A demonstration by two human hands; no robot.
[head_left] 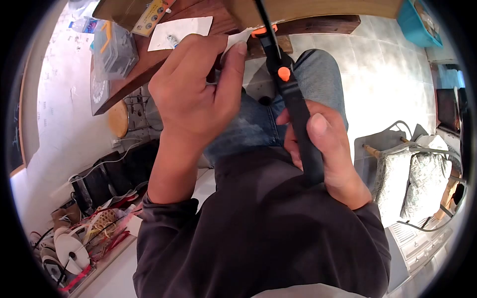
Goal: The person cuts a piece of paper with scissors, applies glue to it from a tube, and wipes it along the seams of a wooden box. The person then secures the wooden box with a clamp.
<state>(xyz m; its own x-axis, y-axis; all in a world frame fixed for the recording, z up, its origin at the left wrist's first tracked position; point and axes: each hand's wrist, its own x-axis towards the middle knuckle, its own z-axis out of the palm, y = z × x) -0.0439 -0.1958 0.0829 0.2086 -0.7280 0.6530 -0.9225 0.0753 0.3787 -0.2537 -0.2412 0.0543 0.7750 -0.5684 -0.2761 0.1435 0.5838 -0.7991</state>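
Observation:
My left hand [194, 84] is raised over the table's edge, with thumb and fingers closed on a small white piece of paper [237, 38]. My right hand [328, 134] is wrapped around the handle of a black long-handled tool with an orange knob [297, 107], held over my lap. The tool's narrow end points away from me, near the left fingertips; an orange part [263, 32] shows beside it. Its exact kind is unclear. Beyond my left hand, a white sheet [198, 27] lies on the wooden table with a small object [172, 40] on it.
The dark wooden table [126, 84] carries a clear plastic box [117, 52] and a yellow box [151, 17]. A bottle [84, 25] is at upper left. On the right are a blue bin [417, 22] and a chair with patterned cushions [422, 184]. Shoes [69, 251] sit lower left.

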